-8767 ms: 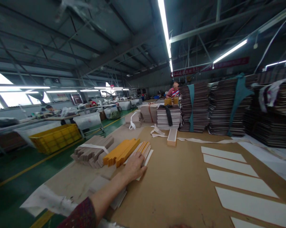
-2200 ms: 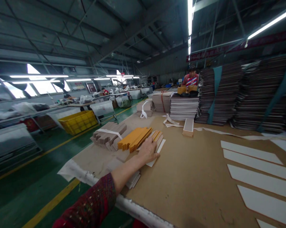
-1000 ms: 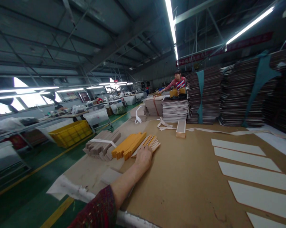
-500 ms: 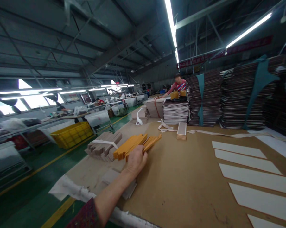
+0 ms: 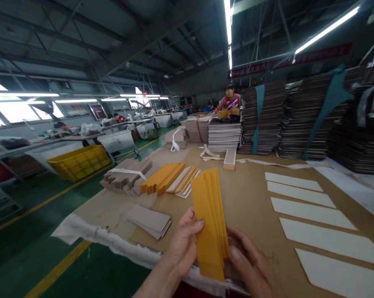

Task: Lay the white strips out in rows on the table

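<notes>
Both hands hold a small fanned bundle of long yellow card strips [image 5: 210, 215] upright in front of me, above the near edge of the brown work table [image 5: 249, 198]. My left hand [image 5: 182, 244] grips the bundle's left side with the thumb on its face. My right hand [image 5: 252, 263] supports it from the right and below. Further back on the table's left lie a stack of yellow strips [image 5: 160, 178] and fanned white-and-yellow strips [image 5: 185, 182].
Several white card strips [image 5: 301, 209] lie in a row on the right. Grey card stacks [image 5: 126, 180] and a flat grey pile [image 5: 149, 220] sit at the left. Tall dark bundled stacks [image 5: 286, 120] line the back, where a person [image 5: 229, 101] works. A yellow crate [image 5: 79, 161] stands on the green floor.
My left hand lifted some yellow strips off the pile at the left and brought them close to me. My right hand came into view and took hold of them too.
</notes>
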Available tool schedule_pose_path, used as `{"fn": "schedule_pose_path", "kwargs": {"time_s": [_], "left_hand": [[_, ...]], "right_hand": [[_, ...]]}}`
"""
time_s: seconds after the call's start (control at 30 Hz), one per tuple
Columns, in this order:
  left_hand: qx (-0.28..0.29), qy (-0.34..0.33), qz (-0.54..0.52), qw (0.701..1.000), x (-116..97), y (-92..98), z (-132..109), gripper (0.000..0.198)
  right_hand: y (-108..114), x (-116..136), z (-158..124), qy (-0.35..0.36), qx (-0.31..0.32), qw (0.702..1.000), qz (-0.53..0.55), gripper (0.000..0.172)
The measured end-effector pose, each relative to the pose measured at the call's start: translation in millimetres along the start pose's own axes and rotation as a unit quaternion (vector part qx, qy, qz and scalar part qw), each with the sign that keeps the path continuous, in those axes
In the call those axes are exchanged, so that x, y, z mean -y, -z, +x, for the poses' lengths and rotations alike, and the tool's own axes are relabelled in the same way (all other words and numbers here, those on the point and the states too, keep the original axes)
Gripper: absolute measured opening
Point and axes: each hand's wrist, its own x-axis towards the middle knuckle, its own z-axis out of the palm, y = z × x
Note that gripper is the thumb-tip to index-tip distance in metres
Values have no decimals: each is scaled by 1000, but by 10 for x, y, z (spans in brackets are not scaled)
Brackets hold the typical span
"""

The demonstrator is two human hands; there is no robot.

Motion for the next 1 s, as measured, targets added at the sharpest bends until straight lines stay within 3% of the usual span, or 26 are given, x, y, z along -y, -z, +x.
{"fn": "schedule_pose_path", "kwargs": {"time_s": [0.07,0.2,0.33,0.5,0.6,0.73,0.87,1.0], "left_hand": [[-5,-4,-22,1000,171,-36,-43,45],[-38,-64,-22,997,347,-76,-84,40],[-49,-121,18,991,352,-105,-97,57],[-96,-119,12,988,307,-144,-125,56],[-107,-121,10,987,295,-159,-157,49],[-124,-103,1,987,253,-175,-185,43],[-121,-80,-2,989,238,-177,-207,42],[-105,-65,9,992,307,-160,-268,57]], "right_hand": [[-85,2,102,11,26,999,-32,48],[-204,-109,160,101,13,983,-153,40],[-212,-193,107,193,-3,946,-261,45],[-221,-138,54,221,8,929,-298,51],[-224,-39,42,199,53,944,-257,55],[-182,158,11,105,90,982,-125,50],[-143,236,-55,27,66,997,-39,46],[-194,199,-152,-84,33,994,61,50]]}}
